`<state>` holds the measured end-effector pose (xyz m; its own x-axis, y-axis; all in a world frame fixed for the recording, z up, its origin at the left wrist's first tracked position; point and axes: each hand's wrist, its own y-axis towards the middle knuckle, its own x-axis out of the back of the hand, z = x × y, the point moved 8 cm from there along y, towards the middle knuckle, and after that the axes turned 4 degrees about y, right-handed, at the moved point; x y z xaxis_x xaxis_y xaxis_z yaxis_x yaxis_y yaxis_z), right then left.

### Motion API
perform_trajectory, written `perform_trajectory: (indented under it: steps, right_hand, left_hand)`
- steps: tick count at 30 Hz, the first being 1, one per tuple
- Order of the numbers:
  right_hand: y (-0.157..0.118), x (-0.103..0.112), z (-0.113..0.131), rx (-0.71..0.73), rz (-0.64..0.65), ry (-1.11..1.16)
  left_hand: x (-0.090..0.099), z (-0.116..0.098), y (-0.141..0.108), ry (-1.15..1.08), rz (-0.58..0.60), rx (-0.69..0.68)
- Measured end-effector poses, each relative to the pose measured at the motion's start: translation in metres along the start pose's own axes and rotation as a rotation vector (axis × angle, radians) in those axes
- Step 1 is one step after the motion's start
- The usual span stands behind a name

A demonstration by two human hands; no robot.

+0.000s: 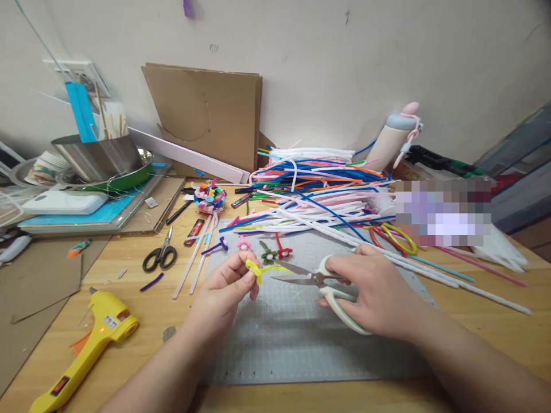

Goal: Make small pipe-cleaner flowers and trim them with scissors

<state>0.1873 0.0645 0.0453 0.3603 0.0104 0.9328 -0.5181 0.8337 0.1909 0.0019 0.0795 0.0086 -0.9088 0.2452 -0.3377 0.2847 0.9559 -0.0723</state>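
Note:
Between the thumb and fingers of my left hand (230,282) is a yellow pipe cleaner flower (255,269), its stem pointing right. My right hand (372,287) grips white-handled scissors (340,307), whose blades are spread apart around the end of the yellow stem. Just beyond, several small pipe cleaner flowers lie on the grey cutting mat (310,355): a purple one (221,245), a pink one (243,243), a green one (269,252) and a red one (284,250).
A heap of coloured pipe cleaners (318,178) spreads across the back of the mat. Black scissors (160,255) and a yellow glue gun (101,327) lie to the left. Behind them are a metal bowl (99,158) and cardboard sheets (202,115); a tumbler (390,137) leans at back right.

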Motion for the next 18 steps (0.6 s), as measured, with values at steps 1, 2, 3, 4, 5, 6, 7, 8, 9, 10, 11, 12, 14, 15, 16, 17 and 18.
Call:
perform_trajectory:
  steps: [1, 2, 3, 4, 5, 6, 7, 8, 9, 10, 11, 12, 14, 15, 16, 17, 18]
  right_hand:
    - [0.0006, 0.0030, -0.0017, 0.002, -0.016, 0.001]
    - [0.0010, 0.0061, -0.0035, 0.001, -0.034, -0.002]
    - [0.0014, 0.0089, -0.0049, 0.002, -0.053, -0.009]
    - [0.0016, 0.0109, -0.0057, 0.008, -0.065, -0.017]
    - [0.0017, 0.0117, -0.0059, 0.017, -0.068, -0.025]
    - [0.0018, 0.0115, -0.0057, 0.027, -0.067, -0.032]
    - [0.0018, 0.0110, -0.0052, 0.035, -0.067, -0.040]
    - [0.0018, 0.0100, -0.0047, 0.041, -0.068, -0.050]
    - [0.0018, 0.0089, -0.0041, 0.045, -0.072, -0.060]
    - [0.0017, 0.0079, -0.0034, 0.048, -0.079, -0.070]
    - [0.0017, 0.0069, -0.0027, 0.051, -0.086, -0.080]
    - [0.0017, 0.0058, -0.0021, 0.054, -0.091, -0.089]
    - [0.0017, 0.0036, -0.0016, 0.058, -0.093, -0.103]
    - [0.0017, 0.0031, -0.0018, 0.059, -0.095, -0.110]
    - [0.0016, 0.0031, -0.0025, 0.058, -0.099, -0.117]
    - [0.0014, 0.0037, -0.0033, 0.056, -0.106, -0.126]
    - [0.0012, 0.0048, -0.0043, 0.055, -0.116, -0.136]
  left_hand:
    - [0.0001, -0.0007, -0.0003, -0.020, -0.006, 0.001]
    - [0.0004, -0.0011, -0.0006, -0.040, -0.014, 0.006]
    - [0.0006, -0.0012, -0.0009, -0.061, -0.019, 0.015]
    - [0.0006, -0.0011, -0.0012, -0.084, -0.022, 0.026]
    - [0.0007, -0.0007, -0.0015, -0.107, -0.022, 0.038]
    - [0.0008, 0.0000, -0.0016, -0.130, -0.021, 0.051]
    - [0.0015, 0.0007, -0.0016, -0.150, -0.026, 0.063]
    - [0.0025, 0.0012, -0.0016, -0.167, -0.034, 0.070]
    - [0.0037, 0.0015, -0.0014, -0.179, -0.043, 0.073]
    - [0.0048, 0.0017, -0.0011, -0.183, -0.052, 0.074]
    - [0.0055, 0.0018, -0.0008, -0.180, -0.057, 0.073]
    - [0.0059, 0.0019, -0.0005, -0.172, -0.058, 0.073]
    - [0.0058, 0.0026, 0.0003, -0.147, -0.055, 0.078]
    - [0.0057, 0.0032, 0.0006, -0.136, -0.054, 0.082]
    - [0.0057, 0.0037, 0.0008, -0.128, -0.055, 0.085]
    - [0.0061, 0.0041, 0.0008, -0.125, -0.061, 0.086]
    - [0.0066, 0.0042, 0.0006, -0.124, -0.069, 0.085]
